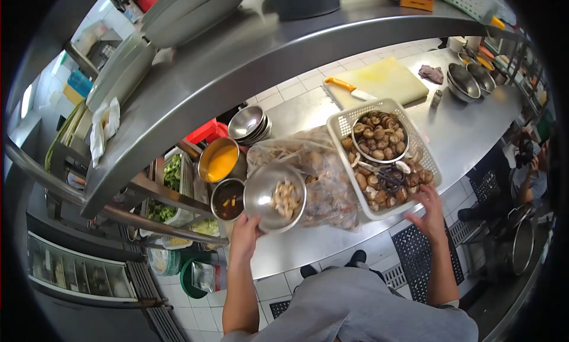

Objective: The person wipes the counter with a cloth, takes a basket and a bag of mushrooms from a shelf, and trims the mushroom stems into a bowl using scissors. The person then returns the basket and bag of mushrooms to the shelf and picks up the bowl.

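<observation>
My left hand (pixel 244 232) grips the rim of a steel bowl (pixel 258 191), which is tilted and holds a small heap of pale cut pieces (pixel 285 200) that look like mushroom stems. At the near right corner of a white perforated basket (pixel 342 146) is my right hand (pixel 428 214), fingers spread and nothing held. Brown mushrooms (pixel 379 198) lie loose in the basket, with dark-handled scissors (pixel 388 179) on top. A second steel bowl (pixel 354 141) full of mushroom caps (pixel 379 134) sits at the basket's far end. Between bowl and basket lies a clear plastic bag (pixel 335 203) of mushrooms.
Left of the bag stand a pot of orange liquid (pixel 221 161), a pot of dark liquid (pixel 228 201) and stacked steel bowls (pixel 248 124). An orange-handled knife (pixel 349 87) rests on a cutting board (pixel 409 84). A steel shelf (pixel 195 69) hangs overhead. Another person (pixel 524 176) is at right.
</observation>
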The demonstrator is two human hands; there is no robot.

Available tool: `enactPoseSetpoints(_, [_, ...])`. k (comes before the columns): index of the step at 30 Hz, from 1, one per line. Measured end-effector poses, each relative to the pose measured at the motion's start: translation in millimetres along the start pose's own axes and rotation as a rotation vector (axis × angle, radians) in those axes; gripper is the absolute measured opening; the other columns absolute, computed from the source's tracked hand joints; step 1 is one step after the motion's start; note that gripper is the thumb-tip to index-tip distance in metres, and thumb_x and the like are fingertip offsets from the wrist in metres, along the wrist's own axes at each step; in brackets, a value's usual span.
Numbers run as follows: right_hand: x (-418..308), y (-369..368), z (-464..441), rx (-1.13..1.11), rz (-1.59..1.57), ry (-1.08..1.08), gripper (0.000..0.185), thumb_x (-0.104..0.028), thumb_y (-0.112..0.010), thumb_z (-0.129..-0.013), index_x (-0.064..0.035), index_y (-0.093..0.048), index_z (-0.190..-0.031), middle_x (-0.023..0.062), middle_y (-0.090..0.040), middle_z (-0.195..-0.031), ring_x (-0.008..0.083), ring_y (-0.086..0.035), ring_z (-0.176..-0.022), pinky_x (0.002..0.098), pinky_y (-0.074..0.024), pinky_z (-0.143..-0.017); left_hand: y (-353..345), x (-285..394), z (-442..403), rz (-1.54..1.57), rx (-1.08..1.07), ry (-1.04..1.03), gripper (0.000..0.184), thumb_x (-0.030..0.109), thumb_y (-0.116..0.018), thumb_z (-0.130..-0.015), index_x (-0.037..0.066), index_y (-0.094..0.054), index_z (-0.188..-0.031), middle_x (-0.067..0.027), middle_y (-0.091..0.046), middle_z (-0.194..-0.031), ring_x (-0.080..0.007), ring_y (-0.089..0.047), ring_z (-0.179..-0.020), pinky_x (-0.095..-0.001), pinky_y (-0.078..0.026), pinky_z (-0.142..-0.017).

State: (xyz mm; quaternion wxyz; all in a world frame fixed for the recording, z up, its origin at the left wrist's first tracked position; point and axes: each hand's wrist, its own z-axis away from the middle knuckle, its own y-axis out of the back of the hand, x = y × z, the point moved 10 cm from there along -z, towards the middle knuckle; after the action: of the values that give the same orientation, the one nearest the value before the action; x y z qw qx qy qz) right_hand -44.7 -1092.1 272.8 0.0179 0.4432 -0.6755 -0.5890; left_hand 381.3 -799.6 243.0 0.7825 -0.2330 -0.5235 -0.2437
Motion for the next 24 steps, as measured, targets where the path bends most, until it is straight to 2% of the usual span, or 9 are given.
enactPoseSetpoints(3, [2.5,-11.8,-3.1,-0.052,0.022,0.001,0.052,-0.022,-0.088,-0.061,-0.0113,-0.069,-0.108,0.0133,-0.058,-0.122,0.0367,-0.047,-0.127,0.0507,-0.0358,-0.108,-61.3,31.0,-71.5,0.072,-0.03,-0.064,0.029,0.012,-0.057,-0.092,-0.001,-0.056,-0.119,-0.0101,-0.066,-0.101,-0.0189,-0.067,-0.082,-0.031,-0.058,-0.067])
enactPoseSetpoints(7, [27.9,-21.8,-1.5,-0.083,0.061,-0.12,0.049,-0.026,-0.089,-0.056,-0.011,-0.069,-0.097,0.0097,-0.059,-0.108,0.0354,-0.048,-0.125,0.0524,-0.0335,-0.107,-99.8,30.3,-172.0,0.1,0.02,-0.034,0.031,0.01,-0.054,-0.09,-0.002,-0.054,-0.119,-0.0114,-0.065,-0.101,-0.0227,-0.068,-0.081,-0.0335,-0.06,-0.068])
enactPoseSetpoints(8, [35.4,-20.7,8.6,-0.019,0.095,-0.122,0.048,-0.032,-0.088,-0.053,-0.0111,-0.068,-0.091,0.0076,-0.06,-0.103,0.0342,-0.05,-0.122,0.0598,-0.0283,-0.109,-108.1,39.4,-186.1,0.112,0.018,-0.057,0.031,0.009,-0.056,-0.089,-0.002,-0.055,-0.118,-0.0129,-0.065,-0.101,-0.0237,-0.068,-0.082,-0.0357,-0.06,-0.066])
enactPoseSetpoints(11, [40.9,-4.9,34.7,0.075,0.118,-0.05,0.046,-0.037,-0.086,-0.054,-0.0117,-0.067,-0.087,0.0049,-0.061,-0.1,0.0337,-0.052,-0.121,0.0672,-0.0204,-0.11,-134.1,55.8,-236.9,0.061,-0.036,-0.132,0.03,0.008,-0.054,-0.089,-0.003,-0.057,-0.117,-0.0139,-0.066,-0.105,-0.0255,-0.068,-0.087,-0.0359,-0.061,-0.071])
enactPoseSetpoints(12, [39.8,-1.0,38.2,0.103,0.166,0.014,0.048,-0.047,-0.082,-0.058,-0.0116,-0.066,-0.086,0.0036,-0.062,-0.097,0.0329,-0.054,-0.12,0.0701,-0.0133,-0.112,-129.9,39.1,-286.2,0.034,0.021,-0.062,0.028,0.006,-0.053,-0.088,-0.005,-0.058,-0.113,-0.0159,-0.067,-0.102,-0.0275,-0.07,-0.082,-0.0366,-0.061,-0.068])
enactPoseSetpoints(15, [43.9,6.1,40.0,0.146,0.192,0.099,0.05,-0.056,-0.076,-0.062,-0.0118,-0.066,-0.083,0.0027,-0.062,-0.095,0.0324,-0.054,-0.121,0.07,-0.0108,-0.114,-135.8,18.5,-352.7,-0.226,0.111,0.052,0.027,0.003,-0.053,-0.086,-0.007,-0.059,-0.11,-0.0175,-0.067,-0.097,-0.0287,-0.07,-0.076,-0.0383,-0.061,-0.064])
enactPoseSetpoints(17, [52.0,5.1,42.7,0.126,0.171,0.091,0.053,-0.063,-0.07,-0.066,-0.0126,-0.065,-0.081,0.0017,-0.062,-0.094,0.032,-0.055,-0.119,0.0694,-0.0098,-0.115,-152.1,21.0,-344.1,-0.096,0.194,0.012,0.028,0.001,-0.051,-0.083,-0.01,-0.058,-0.108,-0.0176,-0.066,-0.097,-0.0289,-0.07,-0.076,-0.0409,-0.062,-0.064])
enactPoseSetpoints(20, [58.0,4.3,54.6,0.097,0.139,0.061,0.053,-0.065,-0.068,-0.068,-0.0134,-0.065,-0.081,0.0023,-0.063,-0.097,0.032,-0.054,-0.121,0.0679,-0.0097,-0.117,-169.0,30.7,-304.5,-0.024,0.037,-0.094,0.035,0.002,-0.054,-0.085,0.001,-0.059,-0.12,-0.014,-0.066,-0.107,-0.0258,-0.069,-0.087,-0.0388,-0.061,-0.065])
enactPoseSetpoints(24, [61.2,5.0,62.6,0.222,0.143,0.02,0.057,-0.067,-0.069,-0.07,-0.0115,-0.066,-0.083,0.0053,-0.061,-0.099,0.0344,-0.052,-0.123,0.068,-0.0105,-0.116,-142.8,46.5,-157.8,-0.138,-0.07,-0.048,0.026,0.004,-0.056,-0.086,0.004,-0.057,-0.112,-0.0073,-0.064,-0.093,-0.0185,-0.067,-0.084,-0.0305,-0.059,-0.066])
